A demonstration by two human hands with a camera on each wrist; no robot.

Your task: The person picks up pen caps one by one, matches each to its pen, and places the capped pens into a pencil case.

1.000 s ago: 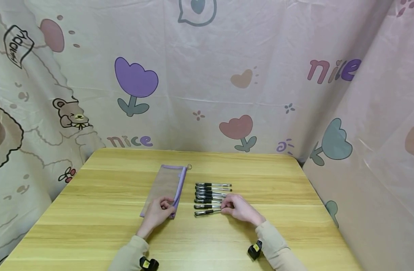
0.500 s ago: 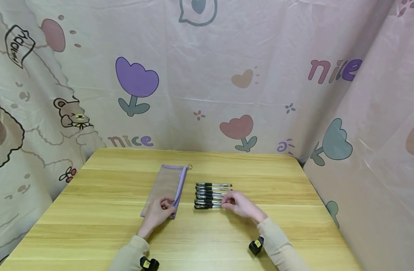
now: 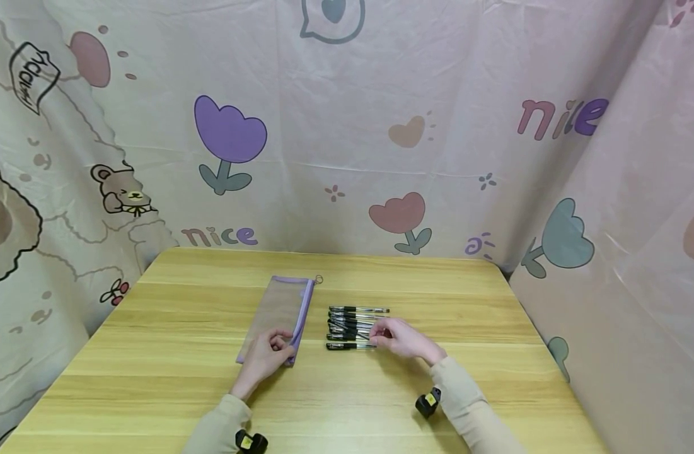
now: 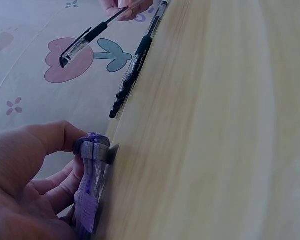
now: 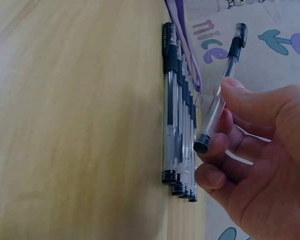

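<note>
Pen sits pinched in the right hand, lifted off the row, while the left hand pinches the pouch edge, steadying it.

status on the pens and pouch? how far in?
Early. Done: nothing shows inside the mesh pouch, which lies flat on the table. In hand: the right hand pinches one pen lifted clear of the table, while the left hand grips the pouch's near end by its purple zip edge. Left: the row of pens beside the pouch, all on the table.
</note>
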